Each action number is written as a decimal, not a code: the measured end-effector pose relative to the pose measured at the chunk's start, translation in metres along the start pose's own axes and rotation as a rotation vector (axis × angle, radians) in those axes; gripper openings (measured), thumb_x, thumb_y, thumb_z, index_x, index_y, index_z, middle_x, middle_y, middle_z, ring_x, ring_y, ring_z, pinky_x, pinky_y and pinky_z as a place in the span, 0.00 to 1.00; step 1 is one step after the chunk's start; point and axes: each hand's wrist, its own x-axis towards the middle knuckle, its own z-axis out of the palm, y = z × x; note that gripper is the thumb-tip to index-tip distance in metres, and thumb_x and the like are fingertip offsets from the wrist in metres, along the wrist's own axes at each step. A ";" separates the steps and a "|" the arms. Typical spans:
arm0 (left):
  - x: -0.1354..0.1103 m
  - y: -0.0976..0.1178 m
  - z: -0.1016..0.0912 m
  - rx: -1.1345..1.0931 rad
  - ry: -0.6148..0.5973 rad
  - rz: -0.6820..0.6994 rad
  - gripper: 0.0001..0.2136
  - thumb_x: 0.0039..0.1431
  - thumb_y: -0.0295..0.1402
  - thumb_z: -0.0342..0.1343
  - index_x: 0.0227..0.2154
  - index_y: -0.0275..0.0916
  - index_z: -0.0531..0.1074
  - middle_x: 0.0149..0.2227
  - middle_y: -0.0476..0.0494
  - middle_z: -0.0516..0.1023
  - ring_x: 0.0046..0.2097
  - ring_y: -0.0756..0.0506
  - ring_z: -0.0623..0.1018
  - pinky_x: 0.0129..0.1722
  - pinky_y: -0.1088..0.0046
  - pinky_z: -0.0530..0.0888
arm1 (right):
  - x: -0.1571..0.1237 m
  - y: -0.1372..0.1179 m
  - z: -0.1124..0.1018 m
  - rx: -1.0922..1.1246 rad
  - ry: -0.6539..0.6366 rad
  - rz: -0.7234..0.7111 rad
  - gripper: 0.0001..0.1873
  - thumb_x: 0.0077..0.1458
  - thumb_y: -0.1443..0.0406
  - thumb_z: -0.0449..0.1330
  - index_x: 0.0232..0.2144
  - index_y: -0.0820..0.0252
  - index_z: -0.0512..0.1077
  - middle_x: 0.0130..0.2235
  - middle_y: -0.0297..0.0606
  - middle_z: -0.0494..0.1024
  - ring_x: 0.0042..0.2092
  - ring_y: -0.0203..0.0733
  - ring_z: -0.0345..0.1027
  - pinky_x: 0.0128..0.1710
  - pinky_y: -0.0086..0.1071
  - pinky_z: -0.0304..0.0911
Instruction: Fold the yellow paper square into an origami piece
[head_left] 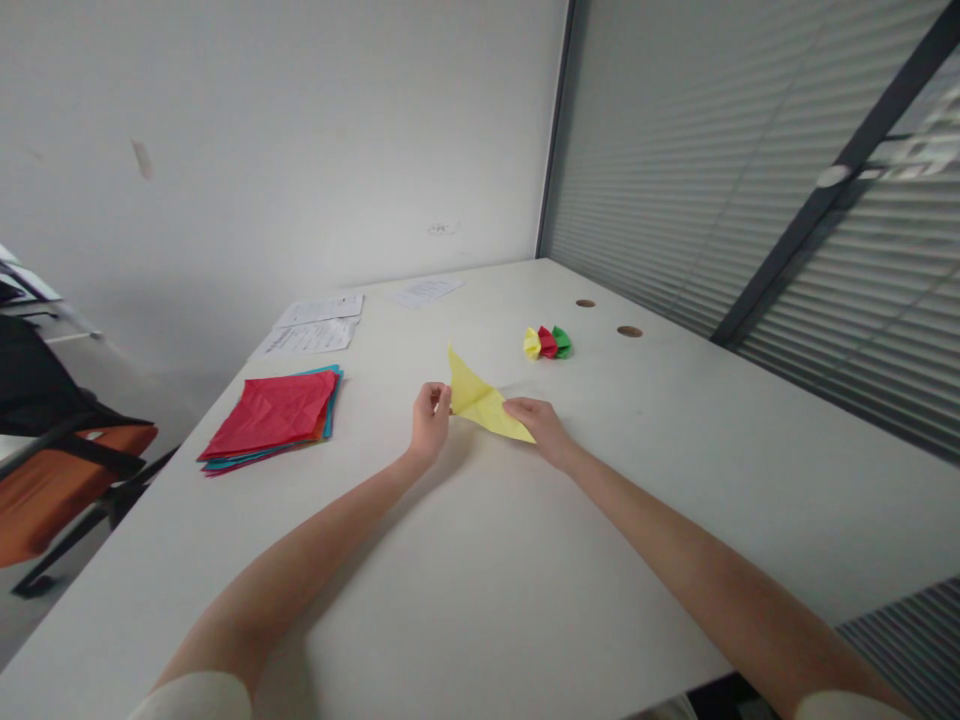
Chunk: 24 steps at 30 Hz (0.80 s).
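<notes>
A folded yellow paper (480,402) lies in the middle of the white table (525,560), one pointed flap standing up. My left hand (430,420) pinches the paper's left part between thumb and fingers. My right hand (541,428) presses down on its right corner. A stack of coloured paper sheets (274,418), red on top, lies to the left of my left hand. Three small folded paper pieces (547,342), yellow, red and green, sit side by side beyond the yellow paper.
Printed white sheets (315,325) lie at the table's far left, another sheet (425,291) near the far edge. Two round cable holes (629,331) are near the blinds on the right. An orange chair (60,480) stands left of the table.
</notes>
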 end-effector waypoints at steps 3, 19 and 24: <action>-0.006 -0.005 0.004 -0.049 -0.033 -0.064 0.18 0.54 0.47 0.59 0.39 0.41 0.62 0.41 0.45 0.70 0.39 0.48 0.75 0.34 0.73 0.75 | 0.002 0.004 0.000 -0.117 0.108 -0.065 0.15 0.38 0.57 0.68 0.29 0.60 0.78 0.31 0.37 0.81 0.32 0.42 0.73 0.34 0.34 0.65; 0.005 0.001 0.001 -0.428 -0.097 -0.342 0.23 0.46 0.41 0.67 0.44 0.39 0.71 0.55 0.36 0.73 0.52 0.38 0.76 0.43 0.62 0.79 | 0.005 -0.001 -0.004 -0.081 0.085 -0.224 0.18 0.39 0.59 0.67 0.35 0.58 0.74 0.29 0.32 0.77 0.32 0.37 0.70 0.37 0.32 0.65; 0.009 0.001 -0.004 -0.402 -0.104 -0.334 0.22 0.47 0.43 0.67 0.43 0.40 0.71 0.54 0.36 0.74 0.52 0.38 0.76 0.43 0.61 0.79 | 0.004 -0.003 -0.003 -0.143 0.045 -0.309 0.23 0.44 0.59 0.65 0.45 0.54 0.71 0.28 0.29 0.75 0.30 0.35 0.68 0.35 0.30 0.65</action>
